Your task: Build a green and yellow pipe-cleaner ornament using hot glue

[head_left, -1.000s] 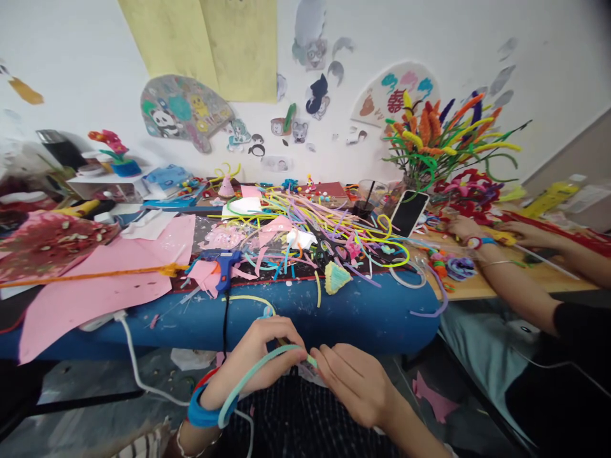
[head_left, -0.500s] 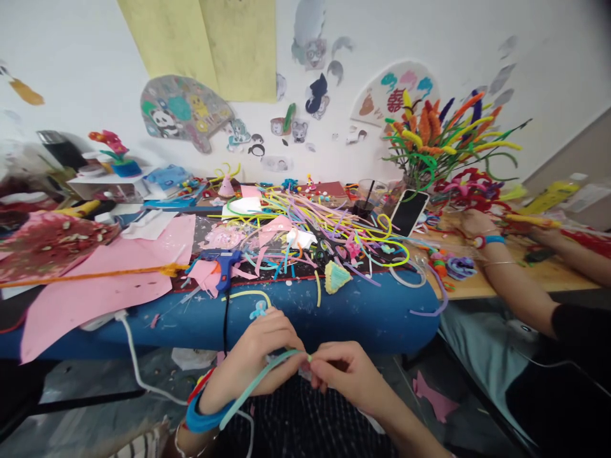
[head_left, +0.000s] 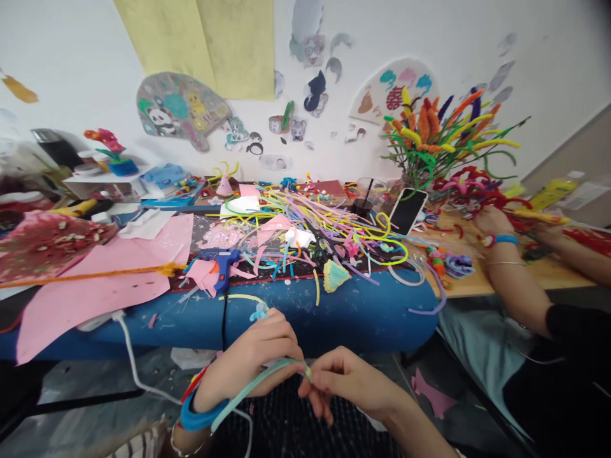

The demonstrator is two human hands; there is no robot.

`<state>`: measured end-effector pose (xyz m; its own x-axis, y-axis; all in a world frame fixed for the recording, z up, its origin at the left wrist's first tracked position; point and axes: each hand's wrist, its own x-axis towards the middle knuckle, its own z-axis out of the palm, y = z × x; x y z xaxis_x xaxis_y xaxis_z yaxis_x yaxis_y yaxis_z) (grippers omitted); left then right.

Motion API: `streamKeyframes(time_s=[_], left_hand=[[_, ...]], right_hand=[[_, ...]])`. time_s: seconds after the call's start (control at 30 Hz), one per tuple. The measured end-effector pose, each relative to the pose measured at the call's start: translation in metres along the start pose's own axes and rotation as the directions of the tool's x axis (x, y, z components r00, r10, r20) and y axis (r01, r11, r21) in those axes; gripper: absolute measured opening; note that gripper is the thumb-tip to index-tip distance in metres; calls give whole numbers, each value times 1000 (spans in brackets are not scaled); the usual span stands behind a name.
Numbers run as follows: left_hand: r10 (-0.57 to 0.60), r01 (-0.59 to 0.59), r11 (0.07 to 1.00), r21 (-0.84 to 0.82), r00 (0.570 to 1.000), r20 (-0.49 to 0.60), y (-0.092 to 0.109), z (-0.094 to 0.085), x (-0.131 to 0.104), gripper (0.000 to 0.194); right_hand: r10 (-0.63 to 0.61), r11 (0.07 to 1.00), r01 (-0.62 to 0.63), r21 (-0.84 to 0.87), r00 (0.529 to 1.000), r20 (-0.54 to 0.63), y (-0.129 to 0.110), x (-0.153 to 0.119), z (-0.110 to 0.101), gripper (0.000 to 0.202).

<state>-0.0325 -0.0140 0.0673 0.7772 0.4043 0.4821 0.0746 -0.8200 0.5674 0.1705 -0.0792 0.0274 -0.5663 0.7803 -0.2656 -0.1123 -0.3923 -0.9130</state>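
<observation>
A mint-green pipe cleaner (head_left: 252, 388) curves over my left hand (head_left: 260, 350), its free end hanging near my wrist. The fingers of that hand are closed around it. My right hand (head_left: 351, 381) pinches the pipe cleaner's other end between thumb and forefinger, close to the left fingertips. What lies under the fingers is partly hidden. Both hands are held above my lap, in front of the blue table edge (head_left: 382, 318). Just beyond my left knuckles is a small blue pipe-cleaner piece (head_left: 259, 311) beside a pale yellow strand (head_left: 241, 297).
A blue glue gun (head_left: 223, 267) lies on the table with its cord running down. Loose pipe cleaners (head_left: 324, 216) pile up behind it, near a yellow-and-green triangular piece (head_left: 335, 276) and a phone (head_left: 408, 212). At right, another person's arm (head_left: 510, 267) reaches over the wooden table.
My right hand has shifted slightly down, its lower fingers more spread, and a little more of the pipe cleaner's end shows. The co-worker's hand at right has moved a little farther right.
</observation>
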Motion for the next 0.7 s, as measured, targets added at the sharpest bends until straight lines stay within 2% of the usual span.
streamKeyframes(time_s=[0.03,0.07,0.1,0.13,0.17,0.2,0.23,0.27,0.3,0.33,0.37,0.4,0.43,0.47,0.5,0.53,0.57,0.63,0.67,0.7], left_hand=[[-7,7,1000,8,1000,-3,0,0,0,18],[-26,26,1000,13,1000,-10,0,1,0,18],[-55,55,998,14,998,-26,0,2,0,16],[-97,97,995,10,994,-48,-1,4,-1,15],[-146,146,989,-4,987,-72,-2,7,-1,14],[-202,200,979,-32,976,-87,-4,9,-1,15],[-260,254,965,-73,962,-88,-4,11,-2,17],[-313,303,946,-115,947,-77,-5,12,-2,20],[-350,338,929,-150,934,-64,-5,12,-3,22],[-365,352,920,-170,930,-52,-4,12,-3,22],[-354,341,924,-174,934,-49,-3,11,-3,22],[-320,308,937,-162,946,-55,-1,9,-3,20],[-267,256,956,-143,961,-65,1,7,-2,19],[-203,193,973,-124,976,-74,3,5,-2,17],[-140,131,986,-106,987,-78,4,2,-1,17],[-85,78,993,-91,993,-80,6,0,-1,17],[-46,39,996,-78,996,-83,6,-1,0,18],[-15,10,999,-52,995,-94,7,-3,0,19],[-22,18,999,-43,995,-98,6,-2,-1,17],[-39,36,999,-38,994,-101,5,-1,-1,14]], right_hand=[[3,1000,-3,15,1000,-9,1,1,0,51],[-30,999,28,-41,998,-57,2,2,0,48],[-106,982,83,-172,986,-131,4,2,1,44],[-242,916,155,-370,950,-199,5,1,2,40],[-416,769,219,-600,885,-210,7,-1,3,37],[-584,542,251,-802,799,-145,9,-4,5,33],[-699,284,249,-926,715,-22,10,-6,6,29],[-751,64,236,-970,652,109,11,-9,8,27],[-768,-63,223,-973,611,190,11,-12,10,27],[-773,-78,219,-973,602,198,11,-14,12,26],[-770,12,225,-974,624,135,9,-16,14,24],[-738,194,231,-953,675,14,7,-16,15,25],[-641,425,236,-874,760,-106,5,-16,16,31],[-483,656,214,-724,855,-185,3,-14,16,38],[-302,837,162,-523,933,-195,1,-12,16,44],[-148,943,95,-319,978,-144,0,-10,15,49],[-46,988,33,-149,996,-82,0,-7,14,52],[10,1000,-10,11,999,-40,1,-3,13,55],[-15,1000,14,-13,997,-75,2,-2,12,53],[-82,991,67,-115,987,-136,3,-2,11,49]])
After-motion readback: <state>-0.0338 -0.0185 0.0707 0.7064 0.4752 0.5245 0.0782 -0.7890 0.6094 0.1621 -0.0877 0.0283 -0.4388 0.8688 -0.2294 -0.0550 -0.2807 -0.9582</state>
